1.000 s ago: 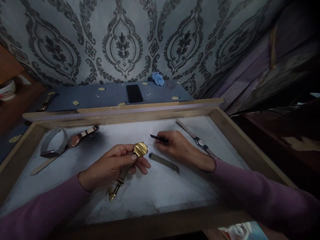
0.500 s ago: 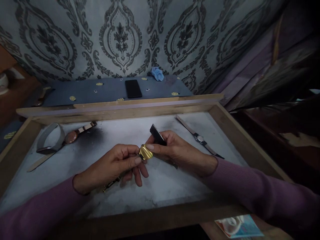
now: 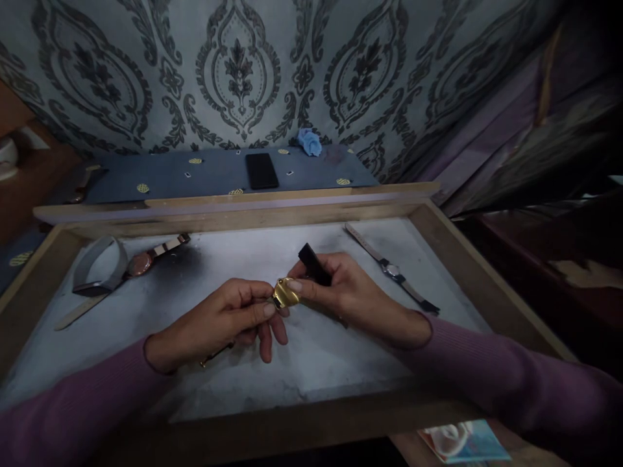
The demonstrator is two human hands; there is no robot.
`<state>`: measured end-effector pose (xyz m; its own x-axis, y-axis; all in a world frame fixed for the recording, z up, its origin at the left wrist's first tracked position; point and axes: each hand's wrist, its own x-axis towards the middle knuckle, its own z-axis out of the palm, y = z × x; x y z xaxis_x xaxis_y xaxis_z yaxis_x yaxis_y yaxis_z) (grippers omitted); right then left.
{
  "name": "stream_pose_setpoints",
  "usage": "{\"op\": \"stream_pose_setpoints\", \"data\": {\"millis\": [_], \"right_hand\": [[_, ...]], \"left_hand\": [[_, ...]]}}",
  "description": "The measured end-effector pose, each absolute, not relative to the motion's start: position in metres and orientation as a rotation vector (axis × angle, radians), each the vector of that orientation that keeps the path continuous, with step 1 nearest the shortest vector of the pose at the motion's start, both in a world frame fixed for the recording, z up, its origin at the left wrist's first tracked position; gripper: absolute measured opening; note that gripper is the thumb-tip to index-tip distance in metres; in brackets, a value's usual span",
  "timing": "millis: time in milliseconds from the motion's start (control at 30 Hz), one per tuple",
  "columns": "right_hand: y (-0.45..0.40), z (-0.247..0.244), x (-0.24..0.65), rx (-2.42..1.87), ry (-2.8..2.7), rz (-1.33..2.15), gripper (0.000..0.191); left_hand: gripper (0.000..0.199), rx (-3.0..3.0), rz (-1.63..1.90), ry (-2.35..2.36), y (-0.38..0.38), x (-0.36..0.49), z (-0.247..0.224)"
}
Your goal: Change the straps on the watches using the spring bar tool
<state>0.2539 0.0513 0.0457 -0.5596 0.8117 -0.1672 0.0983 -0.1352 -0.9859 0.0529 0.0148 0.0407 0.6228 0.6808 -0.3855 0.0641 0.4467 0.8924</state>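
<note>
A gold wristwatch point(image 3: 286, 294) is held between my two hands over the drawer, its face not readable. My left hand point(image 3: 231, 311) pinches the watch's left edge between thumb and fingers, its lower fingers loosely spread. Below that hand a dark strap end with a gold buckle point(image 3: 217, 355) pokes out. My right hand point(image 3: 350, 292) grips the watch's right side with the thumb on the gold case. A flat black strip-like piece point(image 3: 314, 264) also sticks up from my right hand; its kind cannot be made out. Another strap part shows dimly beneath that hand.
Inside the wooden drawer point(image 3: 253, 217) lie a grey band point(image 3: 100, 263), a watch with a reddish dial point(image 3: 140, 264) and a small watch point(image 3: 390, 269) at right. Behind stand a black phone point(image 3: 261, 170) and a blue cloth flower point(image 3: 309, 142). A colourful packet point(image 3: 464, 442) lies below the drawer.
The black piece in my right hand has tilted and shifted slightly right. Both hands keep their hold on the gold watch, and the view has moved a little.
</note>
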Motion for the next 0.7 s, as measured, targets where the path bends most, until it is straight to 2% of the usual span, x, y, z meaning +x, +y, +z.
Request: {"op": "stream_pose_setpoints", "data": {"millis": [300,533,700], "right_hand": [[0.052,0.047,0.255,-0.992,-1.665,1.711,0.032],[0.062,0.031,0.281,-1.289,-1.98,1.387,0.025],[0.055,0.024,0.285,-1.453,-2.443,0.944,0.021]], "left_hand": [[0.024,1.079,0.464,0.914,0.016,0.054,0.041],[0.025,0.975,0.577,1.094,0.019,0.046,0.048],[0.026,0.953,0.517,1.154,0.021,0.047,0.044]]}}
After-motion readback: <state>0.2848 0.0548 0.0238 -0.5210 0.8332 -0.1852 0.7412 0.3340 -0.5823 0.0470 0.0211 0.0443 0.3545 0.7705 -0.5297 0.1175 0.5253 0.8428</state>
